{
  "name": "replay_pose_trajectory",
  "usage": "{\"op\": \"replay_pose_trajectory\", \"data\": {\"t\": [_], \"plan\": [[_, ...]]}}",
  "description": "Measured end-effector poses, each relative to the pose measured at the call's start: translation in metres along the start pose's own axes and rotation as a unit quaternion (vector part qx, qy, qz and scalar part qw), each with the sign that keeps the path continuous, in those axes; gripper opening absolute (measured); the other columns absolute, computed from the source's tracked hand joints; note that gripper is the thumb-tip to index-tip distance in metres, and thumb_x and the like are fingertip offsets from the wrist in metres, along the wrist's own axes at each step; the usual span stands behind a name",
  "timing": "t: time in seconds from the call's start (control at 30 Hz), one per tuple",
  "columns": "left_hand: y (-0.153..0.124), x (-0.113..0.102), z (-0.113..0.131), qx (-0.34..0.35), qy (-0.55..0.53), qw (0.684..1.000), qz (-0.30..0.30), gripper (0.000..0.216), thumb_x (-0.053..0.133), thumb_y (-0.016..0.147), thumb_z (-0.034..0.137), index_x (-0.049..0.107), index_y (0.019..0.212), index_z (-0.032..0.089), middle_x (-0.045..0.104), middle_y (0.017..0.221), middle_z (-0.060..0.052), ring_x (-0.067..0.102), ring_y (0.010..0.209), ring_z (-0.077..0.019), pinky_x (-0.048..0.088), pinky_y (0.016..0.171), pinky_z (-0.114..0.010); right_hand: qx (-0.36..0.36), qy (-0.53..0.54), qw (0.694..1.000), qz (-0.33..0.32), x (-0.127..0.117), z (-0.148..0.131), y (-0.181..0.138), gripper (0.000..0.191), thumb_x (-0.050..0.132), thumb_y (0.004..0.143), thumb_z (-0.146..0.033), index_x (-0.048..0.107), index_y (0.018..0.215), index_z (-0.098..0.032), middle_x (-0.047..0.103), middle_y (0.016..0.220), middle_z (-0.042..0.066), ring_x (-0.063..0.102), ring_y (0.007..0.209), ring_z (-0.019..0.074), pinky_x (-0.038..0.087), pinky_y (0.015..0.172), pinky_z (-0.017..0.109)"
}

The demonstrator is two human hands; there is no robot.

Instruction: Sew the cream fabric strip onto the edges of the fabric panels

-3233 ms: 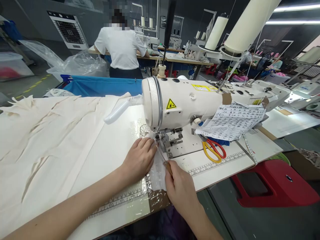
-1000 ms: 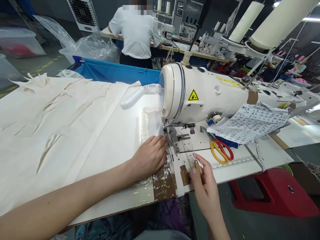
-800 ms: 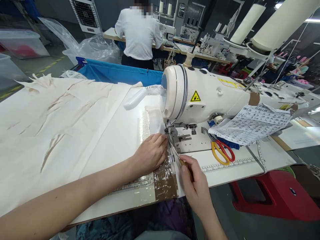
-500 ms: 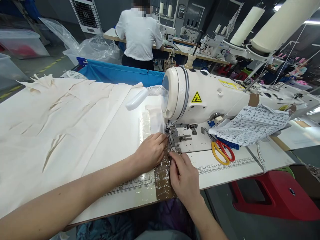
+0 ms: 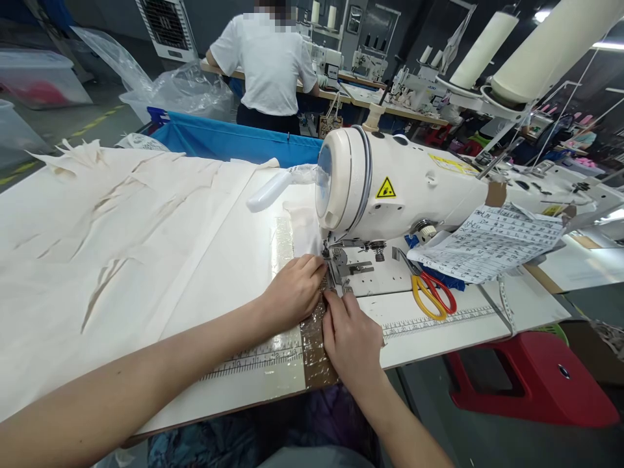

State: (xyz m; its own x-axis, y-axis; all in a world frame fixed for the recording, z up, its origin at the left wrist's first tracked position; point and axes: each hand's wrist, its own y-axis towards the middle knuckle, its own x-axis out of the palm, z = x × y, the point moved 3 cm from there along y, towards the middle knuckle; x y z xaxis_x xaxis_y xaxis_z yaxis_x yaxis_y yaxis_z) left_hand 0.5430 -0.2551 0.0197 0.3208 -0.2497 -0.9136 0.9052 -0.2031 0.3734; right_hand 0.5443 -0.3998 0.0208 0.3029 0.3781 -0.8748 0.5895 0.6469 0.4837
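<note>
A white sewing machine (image 5: 400, 182) stands in front of me, its needle and presser foot (image 5: 327, 250) low at the head's left end. A pale piece of fabric (image 5: 303, 227) lies behind and beside the foot. My left hand (image 5: 296, 289) is closed at the edge of this fabric, its fingertips right by the foot. Just in front of the metal guide (image 5: 336, 273), my right hand (image 5: 353, 341) has thumb and fingers pinched together; what they hold is hidden. Both hands rest over a brown, clear-taped strip (image 5: 316, 357) of the table edge.
A large pale cloth (image 5: 146, 240) covers the table's left side. Yellow-and-red-handled scissors (image 5: 431, 296) and a handwritten sheet (image 5: 492, 244) lie at right. Beyond are a blue fabric bin (image 5: 234, 143) and a person in white (image 5: 273, 65). A red stool (image 5: 536, 380) stands lower right.
My right hand has moved slightly left and up, closer to my left hand and the foot. My left hand has stayed nearly in place. The person's left elbow has swung outward.
</note>
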Motion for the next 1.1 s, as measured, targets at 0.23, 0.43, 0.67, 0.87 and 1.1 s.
{"op": "replay_pose_trajectory", "data": {"t": [0.23,0.43,0.67,0.87,1.1], "plan": [[-0.001,0.002,-0.012,-0.003,-0.007,1.0,0.012,0.038,0.041,0.096,0.017,0.062,0.125,0.003,0.065,0.123,-0.018,0.059,0.112,-0.029,0.054,0.094,-0.046,0.008,-0.029,0.999,-0.016,0.0,-0.007,0.009,0.029,0.058,0.09,-0.01,0.071,0.117,-0.013,0.069,0.087,0.008,0.061,0.051,0.0154,0.037,0.044,0.027],[0.004,0.0,-0.026,-0.051,0.004,0.998,0.026,0.033,0.039,0.097,0.02,0.066,0.113,0.011,0.069,0.116,-0.013,0.06,0.107,-0.0266,0.051,0.09,-0.044,0.025,0.249,0.968,0.017,-0.014,0.016,-0.013,0.03,0.044,0.102,-0.018,0.068,0.12,-0.014,0.071,0.092,0.008,0.066,0.072,0.0174,0.047,0.059,0.025],[0.005,-0.001,-0.016,-0.074,0.048,0.996,0.012,0.035,0.039,0.094,0.02,0.065,0.115,0.01,0.067,0.113,-0.016,0.056,0.104,-0.0303,0.047,0.087,-0.045,0.149,0.536,0.831,-0.024,-0.002,0.052,-0.027,0.039,0.045,0.101,-0.032,0.055,0.137,-0.018,0.066,0.093,0.005,0.054,0.061,0.0142,0.048,0.058,0.028],[-0.002,-0.005,-0.009,-0.12,0.067,0.99,0.017,0.036,0.04,0.093,0.019,0.063,0.118,0.008,0.066,0.112,-0.018,0.055,0.106,-0.0323,0.047,0.088,-0.047,0.164,0.561,0.811,-0.018,0.005,0.05,-0.025,0.049,0.051,0.092,-0.035,0.052,0.136,-0.013,0.067,0.091,0.006,0.058,0.071,0.0172,0.049,0.065,0.03],[-0.005,-0.01,-0.007,-0.161,0.049,0.986,0.012,0.04,0.038,0.096,0.018,0.06,0.125,0.001,0.065,0.114,-0.02,0.056,0.109,-0.032,0.048,0.091,-0.047,0.177,0.552,0.814,-0.012,0.008,0.053,-0.028,0.049,0.055,0.09,-0.039,0.056,0.131,-0.013,0.066,0.086,0.003,0.053,0.062,0.0131,0.044,0.058,0.026]]}}
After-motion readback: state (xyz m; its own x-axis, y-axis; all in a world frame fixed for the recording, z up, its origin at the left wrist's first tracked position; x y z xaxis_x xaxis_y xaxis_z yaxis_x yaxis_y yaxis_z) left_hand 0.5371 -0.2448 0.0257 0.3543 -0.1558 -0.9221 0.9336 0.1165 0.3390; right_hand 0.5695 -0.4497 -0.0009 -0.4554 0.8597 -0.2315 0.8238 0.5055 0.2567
